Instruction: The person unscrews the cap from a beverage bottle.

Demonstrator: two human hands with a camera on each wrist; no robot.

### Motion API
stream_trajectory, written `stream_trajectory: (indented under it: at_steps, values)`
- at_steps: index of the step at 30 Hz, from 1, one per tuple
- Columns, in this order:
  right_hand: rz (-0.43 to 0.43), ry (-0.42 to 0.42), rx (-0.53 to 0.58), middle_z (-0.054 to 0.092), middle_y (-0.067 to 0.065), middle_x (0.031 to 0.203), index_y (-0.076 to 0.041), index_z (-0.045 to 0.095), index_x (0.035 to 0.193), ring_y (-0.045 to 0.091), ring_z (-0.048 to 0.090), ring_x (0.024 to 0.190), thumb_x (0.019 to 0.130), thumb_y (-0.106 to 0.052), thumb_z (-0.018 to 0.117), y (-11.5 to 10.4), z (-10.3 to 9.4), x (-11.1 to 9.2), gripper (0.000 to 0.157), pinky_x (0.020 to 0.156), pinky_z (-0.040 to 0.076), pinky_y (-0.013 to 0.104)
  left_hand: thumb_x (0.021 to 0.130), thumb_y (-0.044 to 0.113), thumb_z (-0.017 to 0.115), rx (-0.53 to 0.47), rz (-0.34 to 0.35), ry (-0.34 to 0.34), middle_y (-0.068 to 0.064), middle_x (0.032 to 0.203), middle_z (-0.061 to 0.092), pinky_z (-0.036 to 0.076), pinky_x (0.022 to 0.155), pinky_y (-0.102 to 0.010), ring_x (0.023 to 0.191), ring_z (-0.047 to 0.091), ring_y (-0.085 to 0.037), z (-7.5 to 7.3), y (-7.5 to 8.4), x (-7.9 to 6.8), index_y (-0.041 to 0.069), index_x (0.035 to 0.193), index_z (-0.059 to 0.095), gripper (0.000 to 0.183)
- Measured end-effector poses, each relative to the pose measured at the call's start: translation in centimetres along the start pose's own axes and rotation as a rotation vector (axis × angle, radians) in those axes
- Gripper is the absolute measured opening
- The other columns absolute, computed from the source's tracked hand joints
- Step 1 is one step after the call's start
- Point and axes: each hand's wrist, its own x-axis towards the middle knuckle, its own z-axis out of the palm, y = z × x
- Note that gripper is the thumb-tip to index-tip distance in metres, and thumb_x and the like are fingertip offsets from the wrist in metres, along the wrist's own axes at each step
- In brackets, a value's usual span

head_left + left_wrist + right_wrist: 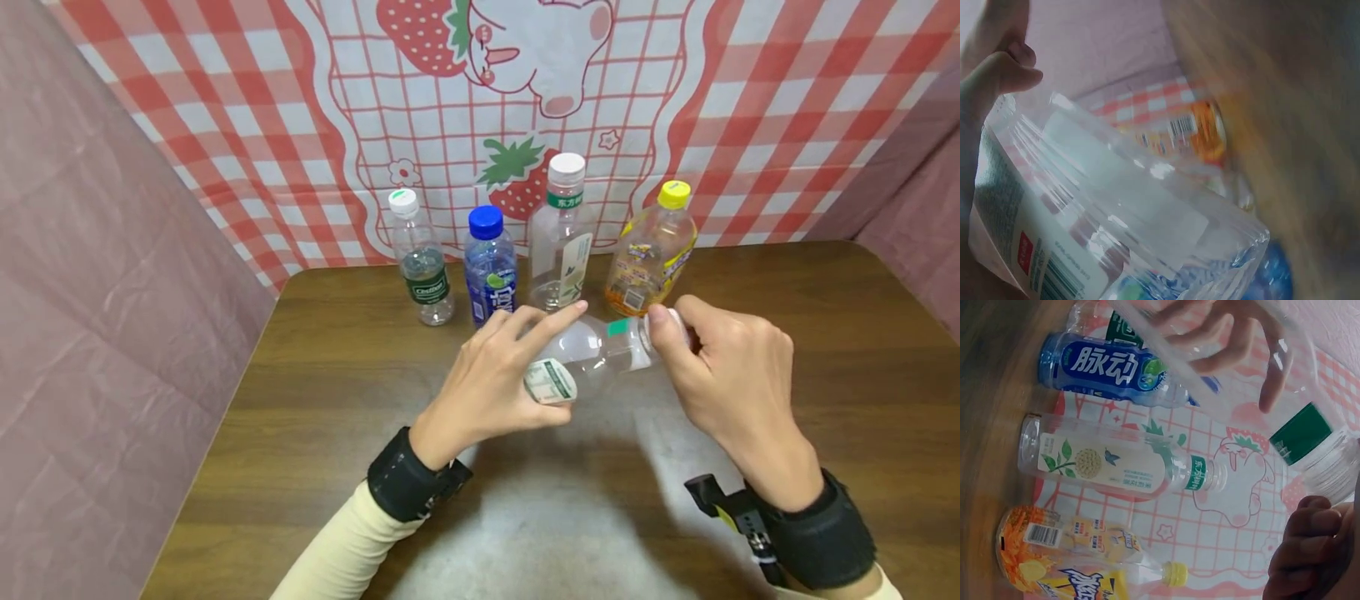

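Observation:
A clear plastic bottle [592, 354] lies nearly level above the table, its neck pointing right. My left hand [491, 375] grips its body, thumb on the near side and fingers over the far side. At the other end my right hand [735, 375] pinches the white cap [677, 327] between thumb and curled fingers. A green band [1302, 434] circles the bottle's neck in the right wrist view. The left wrist view shows the clear body [1141, 200] and a pale printed label [1035, 244]. Whether the cap is loose from the neck, I cannot tell.
Behind the hands stand a small bottle with a green label [429, 287], a blue-capped bottle [491, 262], a tall white-capped bottle [562, 242] and a yellow-capped bottle [652, 254]. A checked cloth [300, 125] hangs behind the wooden table [300, 417].

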Motion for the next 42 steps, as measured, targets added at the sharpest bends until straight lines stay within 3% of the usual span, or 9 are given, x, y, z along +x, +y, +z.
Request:
stream_trajectory:
  at_steps: [4,13,18,20,23,27,31,36,42]
  values:
    - [-0.039,-0.042,0.002,0.032,-0.004,0.052,-0.015,0.043,0.062,0.01,0.026,0.047,0.1,-0.051,0.048,0.0,-0.2,0.1,0.053,0.048,0.016,0.03,0.064,0.052,0.089,-0.046,-0.009,-0.012,0.005,0.119,0.062,0.051,0.075,-0.029,0.097,0.054,-0.015,0.0,-0.1,-0.2,0.036,0.159,0.038,0.109]
    - [-0.087,-0.139,0.004,0.037,-0.005,0.055,-0.012,0.051,0.078,0.009,0.032,0.048,0.102,-0.047,0.054,0.3,-0.7,0.2,0.042,0.047,0.022,0.028,0.064,0.055,0.089,-0.022,-0.005,-0.018,0.005,0.119,0.061,0.053,0.078,-0.031,0.101,0.055,-0.016,-0.3,-0.6,-0.1,0.037,0.159,0.037,0.11]
    - [-0.031,-0.113,0.05,0.048,-0.003,0.057,-0.01,0.062,0.094,0.009,0.04,0.05,0.105,-0.062,0.039,0.4,-0.7,0.2,0.057,0.048,0.025,0.03,0.062,0.057,0.09,0.032,-0.009,0.001,0.002,0.121,0.062,0.054,0.078,-0.034,0.103,0.057,-0.019,-0.5,-0.9,-0.1,0.037,0.159,0.037,0.113]
    - [0.015,-0.072,0.083,0.048,-0.002,0.056,-0.01,0.063,0.089,0.009,0.039,0.05,0.105,-0.065,0.032,0.5,-0.7,0.2,0.065,0.048,0.024,0.031,0.062,0.059,0.09,0.058,-0.006,0.007,0.001,0.122,0.061,0.054,0.077,-0.035,0.104,0.057,-0.02,-0.5,-1.0,-0.1,0.037,0.159,0.036,0.113]
    - [0.081,-0.046,0.096,0.037,-0.002,0.052,-0.013,0.054,0.068,0.011,0.031,0.048,0.105,-0.065,0.031,0.5,-0.7,0.1,0.068,0.048,0.02,0.033,0.062,0.063,0.088,0.096,0.005,0.013,-0.001,0.123,0.062,0.052,0.073,-0.034,0.105,0.057,-0.022,-0.6,-1.0,-0.1,0.037,0.16,0.036,0.113]
    - [0.144,-0.144,0.04,0.03,-0.005,0.052,-0.019,0.041,0.057,0.014,0.029,0.049,0.105,-0.06,0.041,0.4,-0.8,0.2,0.063,0.05,0.019,0.034,0.062,0.065,0.088,0.139,0.016,0.035,-0.002,0.125,0.063,0.049,0.07,-0.033,0.103,0.057,-0.023,-0.6,-0.8,-0.3,0.037,0.159,0.038,0.113]
    - [0.126,-0.206,0.028,0.031,-0.006,0.052,-0.019,0.045,0.06,0.013,0.032,0.048,0.105,-0.049,0.05,0.1,-0.7,0.3,0.054,0.049,0.021,0.032,0.062,0.065,0.088,0.173,0.016,0.06,-0.003,0.126,0.063,0.048,0.069,-0.034,0.1,0.056,-0.023,-0.6,-0.8,-0.4,0.037,0.159,0.039,0.111]
    - [0.072,-0.21,0.057,0.036,-0.007,0.053,-0.019,0.055,0.073,0.008,0.033,0.049,0.104,-0.044,0.055,-0.1,-0.9,0.3,0.039,0.049,0.023,0.03,0.062,0.065,0.088,0.16,0.014,0.059,-0.003,0.126,0.063,0.049,0.068,-0.033,0.1,0.056,-0.023,-0.7,-0.8,-0.4,0.037,0.159,0.038,0.113]
    - [-0.029,-0.283,0.12,0.05,-0.009,0.065,-0.017,0.062,0.103,0.002,0.04,0.055,0.103,-0.032,0.061,0.3,-1.7,0.5,0.015,0.052,0.03,0.025,0.062,0.065,0.089,0.156,0.009,0.056,-0.002,0.125,0.062,0.049,0.068,-0.033,0.101,0.056,-0.023,-0.7,-1.1,-0.2,0.036,0.159,0.038,0.114]
